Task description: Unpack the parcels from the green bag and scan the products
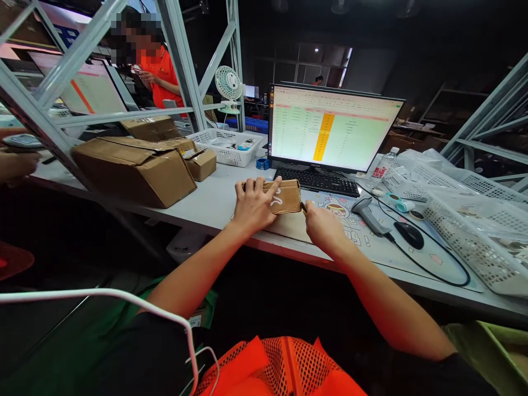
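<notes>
A small brown cardboard box (289, 198) with a white curved mark lies at the front of the desk, below the monitor. My left hand (256, 206) grips its left part, fingers over the far side and thumb along the top. A slim black tool (304, 207), perhaps a box cutter, sticks out of my closed right hand (324, 226). Its tip meets the right end of the box; most of the tool is hidden in my fist. Under both hands is a printed desk mat (355, 234).
Larger cardboard boxes (136, 170) and a white basket (225, 146) stand left. A monitor (330, 129) and keyboard (317, 180) are behind. On the right are a barcode scanner (370, 217), mouse (409, 235), cable and white baskets (474, 242). A person in orange (165, 77) stands beyond the frame.
</notes>
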{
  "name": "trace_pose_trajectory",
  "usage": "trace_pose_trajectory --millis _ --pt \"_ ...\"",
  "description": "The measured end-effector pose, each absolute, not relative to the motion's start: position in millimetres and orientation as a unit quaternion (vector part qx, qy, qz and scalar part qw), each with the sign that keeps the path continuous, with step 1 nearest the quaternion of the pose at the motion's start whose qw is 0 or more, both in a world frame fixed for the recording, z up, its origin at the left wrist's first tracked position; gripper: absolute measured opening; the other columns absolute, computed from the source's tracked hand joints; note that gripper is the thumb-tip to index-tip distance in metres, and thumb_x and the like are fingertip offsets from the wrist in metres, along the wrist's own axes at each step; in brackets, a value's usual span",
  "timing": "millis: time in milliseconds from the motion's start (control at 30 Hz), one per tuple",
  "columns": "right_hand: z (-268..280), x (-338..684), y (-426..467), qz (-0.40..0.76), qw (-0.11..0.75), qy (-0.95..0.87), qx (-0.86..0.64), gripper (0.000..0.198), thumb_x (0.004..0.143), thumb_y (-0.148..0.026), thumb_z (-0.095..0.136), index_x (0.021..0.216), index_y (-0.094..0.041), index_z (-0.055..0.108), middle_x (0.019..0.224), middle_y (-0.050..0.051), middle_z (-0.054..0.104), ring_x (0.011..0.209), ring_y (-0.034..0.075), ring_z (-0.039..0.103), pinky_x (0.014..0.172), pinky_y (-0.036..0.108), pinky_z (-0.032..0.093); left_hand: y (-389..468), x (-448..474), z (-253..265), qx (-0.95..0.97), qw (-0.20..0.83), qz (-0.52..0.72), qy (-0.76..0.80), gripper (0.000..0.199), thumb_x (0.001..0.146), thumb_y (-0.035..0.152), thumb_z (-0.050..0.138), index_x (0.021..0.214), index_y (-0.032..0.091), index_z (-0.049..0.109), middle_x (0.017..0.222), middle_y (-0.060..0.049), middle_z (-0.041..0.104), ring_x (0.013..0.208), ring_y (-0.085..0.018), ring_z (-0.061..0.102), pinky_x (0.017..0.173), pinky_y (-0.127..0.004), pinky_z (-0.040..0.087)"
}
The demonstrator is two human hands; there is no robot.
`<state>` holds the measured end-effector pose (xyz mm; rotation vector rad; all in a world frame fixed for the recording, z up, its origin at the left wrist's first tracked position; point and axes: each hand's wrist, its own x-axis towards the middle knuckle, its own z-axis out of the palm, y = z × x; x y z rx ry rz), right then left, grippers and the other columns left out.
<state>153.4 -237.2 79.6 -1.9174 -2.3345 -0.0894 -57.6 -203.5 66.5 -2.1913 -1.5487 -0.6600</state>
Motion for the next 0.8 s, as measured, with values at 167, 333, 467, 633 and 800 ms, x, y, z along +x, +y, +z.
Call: trace_pose_trajectory --millis 167,333,467,633,800 --pt "89.4 192.4 -217.9 -0.005 0.219 -0.843 -0.491 0.043 0.111 -0.028 0.045 0.15 -0.02 0.058 0.128 0.015 0.077 0.112 0.032 0.074 0.092 0.04 0.056 -192.4 -101.0 63.8 -0.792 0.17 -0.291 -0.509 0.103 0.076 0.057 0.089 0.166 0.029 0.047 0.143 -0.019 0.054 0.127 -0.042 0.048 0.109 -0.056 0.036" --pt "103.1 205.7 -194.5 -0.053 0.272 -0.887 -0.368 0.045 0.11 -0.029 0.046 0.154 -0.024 0.059 0.127 0.011 0.074 0.106 0.025 0.072 0.089 0.034 0.055 -180.7 -130.7 58.8 -0.815 0.145 -0.343 -0.444 0.111 0.07 0.052 0.095 0.167 0.03 0.046 0.141 -0.015 0.054 0.126 -0.038 0.052 0.111 -0.052 0.041" --pt "108.1 190.0 -183.8 -0.071 0.22 -0.909 -0.347 0.047 0.11 -0.028 0.047 0.155 -0.027 0.06 0.114 0.009 0.071 0.094 0.023 0.069 0.078 0.03 0.052 -175.4 -133.9 57.1 -0.816 0.106 -0.379 -0.424 0.111 0.069 0.053 0.096 0.166 0.03 0.047 0.139 -0.013 0.055 0.126 -0.035 0.055 0.115 -0.052 0.042" --pt "113.2 177.6 -176.6 -0.045 0.199 -0.915 -0.348 0.047 0.112 -0.03 0.043 0.157 -0.029 0.058 0.116 0.009 0.071 0.096 0.021 0.067 0.083 0.029 0.051 -171.5 -139.5 60.2 -0.817 0.039 -0.404 -0.409 0.104 0.073 0.051 0.095 0.164 0.028 0.05 0.138 -0.013 0.056 0.126 -0.032 0.056 0.118 -0.05 0.044" --pt "112.7 171.2 -164.6 -0.024 0.197 -0.922 -0.332 0.05 0.113 -0.032 0.04 0.16 -0.029 0.055 0.116 0.009 0.071 0.098 0.022 0.068 0.087 0.03 0.052 -164.4 -151.0 61.3 -0.816 -0.008 -0.413 -0.405 0.104 0.072 0.053 0.095 0.163 0.03 0.051 0.138 -0.012 0.056 0.128 -0.032 0.057 0.119 -0.05 0.048"
